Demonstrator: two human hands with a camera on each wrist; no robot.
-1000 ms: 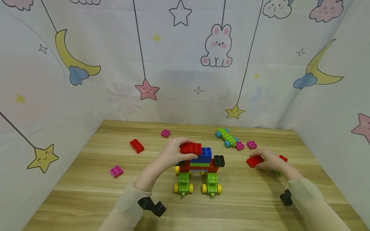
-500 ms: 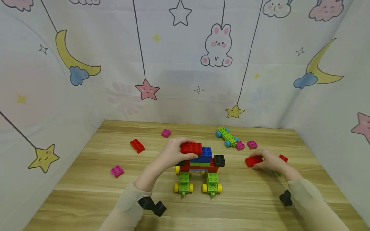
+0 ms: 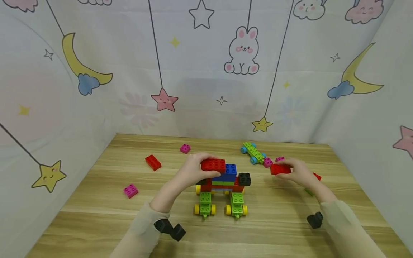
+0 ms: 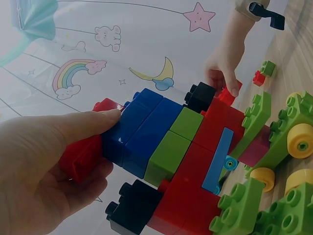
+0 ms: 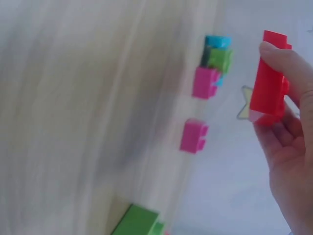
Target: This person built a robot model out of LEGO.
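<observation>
A toy block build (image 3: 222, 186) on yellow wheels stands mid-table, with blue, green, red and black blocks. My left hand (image 3: 193, 170) grips a red block (image 3: 213, 165) at its top left, beside the blue blocks (image 4: 142, 132). In the left wrist view the thumb lies along the blue side and the fingers wrap under the red block. To the right my right hand (image 3: 298, 174) pinches another red block (image 5: 269, 81) between thumb and fingers, held above the table. Its studs face the palm side in the right wrist view.
A green wheeled base (image 3: 253, 152) lies at the back, close to pink blocks (image 3: 267, 162). Further left are a red block (image 3: 153, 162) and pink blocks (image 3: 130, 191). Red and green blocks (image 3: 317, 176) sit partly behind the right arm. A printed curtain (image 3: 206, 71) borders the table.
My right hand has lifted its red block off the table and moved it slightly left and away from me. The left hand and the build stay where they were.
</observation>
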